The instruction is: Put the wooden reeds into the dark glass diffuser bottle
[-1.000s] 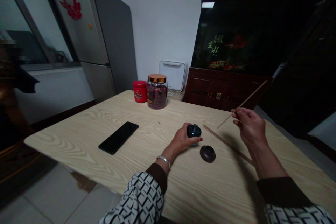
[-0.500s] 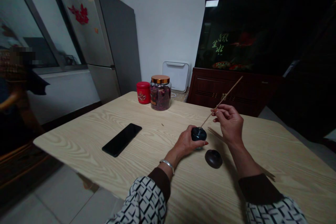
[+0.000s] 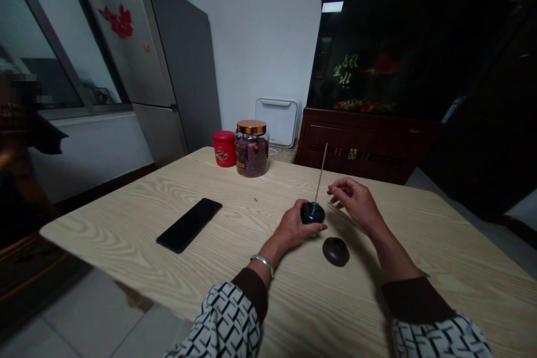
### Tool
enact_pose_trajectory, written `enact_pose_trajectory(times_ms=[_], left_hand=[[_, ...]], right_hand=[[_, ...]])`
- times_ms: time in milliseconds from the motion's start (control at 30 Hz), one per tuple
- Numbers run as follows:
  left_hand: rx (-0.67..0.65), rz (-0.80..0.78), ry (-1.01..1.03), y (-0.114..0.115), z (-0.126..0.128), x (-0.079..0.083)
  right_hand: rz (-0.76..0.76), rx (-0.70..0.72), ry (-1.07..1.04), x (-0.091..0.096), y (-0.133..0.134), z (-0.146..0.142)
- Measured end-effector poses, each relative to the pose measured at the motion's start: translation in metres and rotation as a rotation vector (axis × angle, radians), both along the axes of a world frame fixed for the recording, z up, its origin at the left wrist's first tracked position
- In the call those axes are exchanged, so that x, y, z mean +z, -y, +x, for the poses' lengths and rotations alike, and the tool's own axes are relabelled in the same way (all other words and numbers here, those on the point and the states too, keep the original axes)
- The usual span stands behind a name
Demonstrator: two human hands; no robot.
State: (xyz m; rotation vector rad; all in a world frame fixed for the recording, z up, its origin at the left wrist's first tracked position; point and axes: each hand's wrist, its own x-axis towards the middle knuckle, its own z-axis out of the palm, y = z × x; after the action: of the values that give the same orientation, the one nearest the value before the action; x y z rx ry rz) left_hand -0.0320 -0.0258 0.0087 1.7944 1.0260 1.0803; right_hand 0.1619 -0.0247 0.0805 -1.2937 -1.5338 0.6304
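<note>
My left hand (image 3: 293, 222) is wrapped round a small dark glass diffuser bottle (image 3: 312, 213) standing on the table. One thin reed stick (image 3: 321, 176) rises from the bottle's neck, leaning slightly right, with nothing gripping it. Just right of it, my right hand (image 3: 354, 201) hovers with loosely bent fingers apart and nothing visible in them. More reed sticks (image 3: 339, 211) lie on the table, partly hidden beneath my right hand and forearm. A round dark brown cap (image 3: 336, 251) rests in front of the bottle.
A black phone (image 3: 189, 225) lies on the wood-grain table (image 3: 126, 207) to the left. At the back stand a red canister (image 3: 224, 149) and a copper-lidded jar (image 3: 251, 151) of dried flowers. A fish tank (image 3: 369, 61) is behind. A person (image 3: 20, 156) is at the far left.
My right hand has let go of the reed stick and drawn slightly down. The stick has swung from a rightward slant to nearly upright in the bottle. My left hand keeps its hold.
</note>
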Motion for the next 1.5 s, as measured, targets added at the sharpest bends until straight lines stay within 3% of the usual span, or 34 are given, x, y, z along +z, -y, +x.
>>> enact_pose_trajectory(times_ms=[100,200,333,633,800,1033,1133,1233,1367,1433,1500], left_hand=[[-0.010,-0.006,0.012,0.000,0.000,-0.001],[-0.015,-0.004,0.016,-0.001,0.001,-0.001],[-0.015,0.000,0.023,-0.001,0.001,-0.002],[-0.021,-0.002,0.023,-0.002,0.002,-0.003],[-0.024,0.004,0.033,-0.003,0.003,-0.002],[-0.015,0.004,0.014,-0.001,0.001,-0.001],[-0.009,0.001,0.012,-0.001,0.001,-0.002],[-0.013,0.003,0.022,-0.002,0.002,-0.004],[-0.007,0.013,0.024,-0.003,0.002,-0.004],[-0.002,0.011,0.018,-0.002,0.002,-0.004],[-0.003,0.005,0.013,-0.002,0.001,-0.002]], right_hand=[[-0.031,-0.132,0.310,-0.004,-0.002,0.044],[-0.141,-0.219,0.707,-0.020,0.000,0.079],[-0.322,-0.213,0.932,-0.042,0.009,0.089],[-0.400,-0.242,0.876,-0.053,0.012,0.084],[-0.476,-0.215,0.814,-0.051,0.011,0.087],[-0.458,-0.195,0.805,-0.045,0.011,0.085],[-0.357,-0.193,0.744,-0.030,0.013,0.089],[-0.121,-0.212,0.571,0.001,0.019,0.084],[0.259,-0.258,-0.047,0.050,0.032,0.052],[0.352,-0.234,-0.381,0.064,0.036,0.029],[0.399,-0.205,-0.579,0.069,0.036,0.009]])
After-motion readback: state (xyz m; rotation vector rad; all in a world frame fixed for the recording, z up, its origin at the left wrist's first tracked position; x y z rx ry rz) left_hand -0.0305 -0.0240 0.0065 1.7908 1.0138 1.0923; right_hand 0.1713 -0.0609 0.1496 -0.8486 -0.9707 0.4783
